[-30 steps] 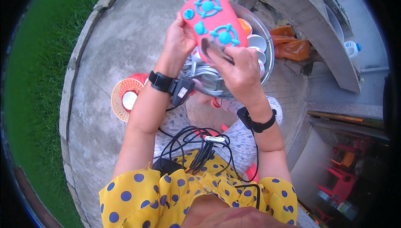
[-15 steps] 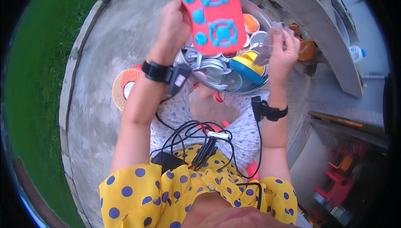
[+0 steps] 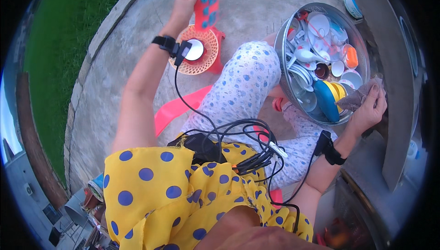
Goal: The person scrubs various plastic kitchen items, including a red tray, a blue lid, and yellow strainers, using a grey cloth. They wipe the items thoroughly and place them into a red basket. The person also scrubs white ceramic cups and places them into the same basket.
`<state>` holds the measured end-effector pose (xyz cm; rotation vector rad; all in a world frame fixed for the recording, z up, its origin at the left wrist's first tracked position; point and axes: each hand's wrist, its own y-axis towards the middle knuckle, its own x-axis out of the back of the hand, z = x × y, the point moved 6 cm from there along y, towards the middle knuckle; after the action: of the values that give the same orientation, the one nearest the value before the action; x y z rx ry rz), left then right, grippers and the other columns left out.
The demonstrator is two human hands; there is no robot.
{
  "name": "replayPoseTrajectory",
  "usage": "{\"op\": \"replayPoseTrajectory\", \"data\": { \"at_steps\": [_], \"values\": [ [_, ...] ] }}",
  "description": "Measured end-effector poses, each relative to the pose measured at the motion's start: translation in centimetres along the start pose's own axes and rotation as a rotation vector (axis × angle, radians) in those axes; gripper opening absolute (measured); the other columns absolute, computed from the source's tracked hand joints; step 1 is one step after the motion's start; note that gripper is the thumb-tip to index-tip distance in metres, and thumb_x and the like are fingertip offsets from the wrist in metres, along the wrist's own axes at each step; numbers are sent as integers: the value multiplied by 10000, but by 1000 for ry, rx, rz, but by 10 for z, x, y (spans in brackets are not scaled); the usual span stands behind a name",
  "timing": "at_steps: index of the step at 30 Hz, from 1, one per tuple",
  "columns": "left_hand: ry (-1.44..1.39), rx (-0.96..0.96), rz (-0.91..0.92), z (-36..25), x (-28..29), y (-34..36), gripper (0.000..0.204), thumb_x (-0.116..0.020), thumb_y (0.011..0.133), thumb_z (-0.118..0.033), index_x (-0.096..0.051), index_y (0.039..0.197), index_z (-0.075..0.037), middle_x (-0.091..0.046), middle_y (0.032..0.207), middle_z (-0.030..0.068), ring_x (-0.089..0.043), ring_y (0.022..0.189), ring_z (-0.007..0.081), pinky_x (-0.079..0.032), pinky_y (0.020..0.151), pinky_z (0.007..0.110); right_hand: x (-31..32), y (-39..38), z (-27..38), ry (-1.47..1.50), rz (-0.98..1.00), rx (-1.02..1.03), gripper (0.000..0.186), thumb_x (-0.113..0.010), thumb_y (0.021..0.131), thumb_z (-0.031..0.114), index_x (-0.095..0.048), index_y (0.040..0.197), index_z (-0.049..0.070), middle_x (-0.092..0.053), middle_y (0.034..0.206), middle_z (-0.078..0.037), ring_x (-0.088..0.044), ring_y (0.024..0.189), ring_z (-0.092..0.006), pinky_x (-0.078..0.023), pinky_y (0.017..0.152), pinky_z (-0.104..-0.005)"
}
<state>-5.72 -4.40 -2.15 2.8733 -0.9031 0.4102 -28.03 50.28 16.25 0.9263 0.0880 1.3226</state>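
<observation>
Clasping the pink toy stove (image 3: 206, 7) by its far left corner with the left hand (image 3: 184, 5), out at far left, over the far side of an orange basket (image 3: 210, 48); cannot tell whether touching it. Pinching a grey cloth (image 3: 354, 100) with the right hand (image 3: 372, 109), over the near right rim of a metal tub (image 3: 327, 8) packed with spoons (image 3: 305, 56), a blue bowl (image 3: 325, 102), yellow bowls (image 3: 340, 92) and an orange box (image 3: 351, 57). With a knee (image 3: 261, 60) in the way between basket and tub, and black cord (image 3: 256, 158) coiled on the near side.
</observation>
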Motion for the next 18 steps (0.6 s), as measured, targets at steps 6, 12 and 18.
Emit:
{"op": "replayPoseTrajectory", "data": {
  "at_steps": [6,12,18],
  "values": [
    [421,285,-215,129,12,-32,307,-598,956,-278,-639,963,26,-650,780,98,-654,744,198,-495,634,347,-10,-4,3,-56,38,10,271,-658,958,169,-686,1122,-45,-624,1096,-110,-597,1003,-177,-472,892,-309],
    [245,494,-169,203,16,-38,268,-512,990,-205,-584,1122,16,-646,1012,134,-658,927,261,-543,797,401,-17,-7,-1,-82,92,-12,268,-647,966,184,-689,1128,-26,-610,1090,-95,-591,1023,-180,-468,905,-311],
    [-487,687,-181,223,2,-57,286,-428,1015,-139,-506,1235,26,-609,1141,166,-636,1053,282,-545,946,433,-15,-11,-1,-81,117,32,278,-650,966,195,-689,1146,-14,-596,1063,-82,-591,999,-174,-476,882,-311]
  ]
}}
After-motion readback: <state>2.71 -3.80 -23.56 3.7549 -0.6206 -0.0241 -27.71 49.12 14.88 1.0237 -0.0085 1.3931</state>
